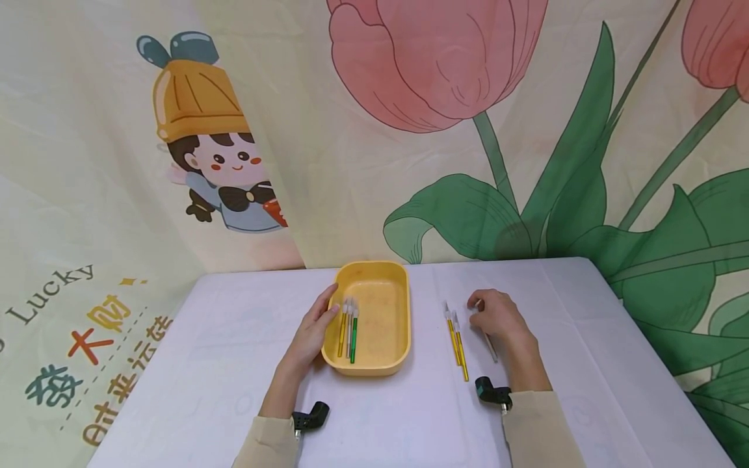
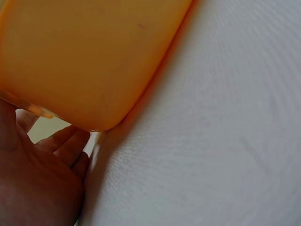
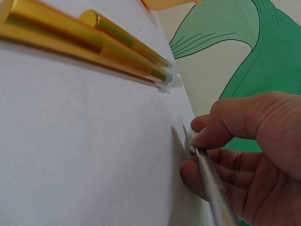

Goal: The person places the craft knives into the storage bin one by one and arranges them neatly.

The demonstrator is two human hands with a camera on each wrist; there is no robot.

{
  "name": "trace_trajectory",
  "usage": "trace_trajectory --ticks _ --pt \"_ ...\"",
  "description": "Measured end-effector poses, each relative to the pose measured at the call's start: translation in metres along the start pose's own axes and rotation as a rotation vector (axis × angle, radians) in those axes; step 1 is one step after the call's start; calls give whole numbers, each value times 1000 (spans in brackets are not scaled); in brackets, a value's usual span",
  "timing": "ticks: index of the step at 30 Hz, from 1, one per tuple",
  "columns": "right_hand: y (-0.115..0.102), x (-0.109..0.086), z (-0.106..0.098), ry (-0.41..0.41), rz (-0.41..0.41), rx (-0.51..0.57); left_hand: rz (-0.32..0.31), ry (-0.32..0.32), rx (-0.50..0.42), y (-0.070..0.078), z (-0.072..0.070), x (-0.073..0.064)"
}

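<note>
A yellow plastic tray (image 1: 380, 372) sits on the table, holding a gold, a silver and a green craft knife (image 1: 354, 341) along its left side. My left hand (image 1: 309, 337) grips the tray's left edge, with the thumb at the rim; in the left wrist view, fingers (image 2: 70, 143) show beyond the tray's wall. My right hand (image 1: 502, 318) pinches a silver craft knife (image 3: 211, 188) near its clear-capped tip, and its handle slants back toward me. Left of that hand, two gold craft knives (image 1: 461, 351) lie side by side on the cloth.
A white cloth (image 1: 234, 338) covers the table. Behind it hangs a printed backdrop (image 1: 351, 195) with tulips and a cartoon figure. Each wrist wears a small black device (image 1: 493, 392).
</note>
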State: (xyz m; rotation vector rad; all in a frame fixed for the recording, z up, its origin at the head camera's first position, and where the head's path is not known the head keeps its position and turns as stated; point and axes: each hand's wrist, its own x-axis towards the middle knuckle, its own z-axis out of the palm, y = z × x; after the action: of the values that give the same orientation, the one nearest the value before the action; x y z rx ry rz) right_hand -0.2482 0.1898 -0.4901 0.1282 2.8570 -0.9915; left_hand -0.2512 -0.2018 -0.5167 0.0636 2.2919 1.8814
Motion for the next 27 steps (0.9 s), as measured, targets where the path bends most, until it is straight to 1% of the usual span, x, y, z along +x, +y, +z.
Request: trace_trajectory --ticks 8,14,20,24,27 --pt "1 -1 -3 31 -4 27 4 -2 -2 0 0 0" --pt "1 -2 -6 19 -1 49 1 -2 2 0 0 0" --pt "1 -2 -6 12 -18 49 9 -2 1 1 -1 1" --pt "1 -2 -6 22 -14 97 6 1 4 0 -1 1" --pt "1 -2 -6 46 -5 144 4 1 3 0 0 1"
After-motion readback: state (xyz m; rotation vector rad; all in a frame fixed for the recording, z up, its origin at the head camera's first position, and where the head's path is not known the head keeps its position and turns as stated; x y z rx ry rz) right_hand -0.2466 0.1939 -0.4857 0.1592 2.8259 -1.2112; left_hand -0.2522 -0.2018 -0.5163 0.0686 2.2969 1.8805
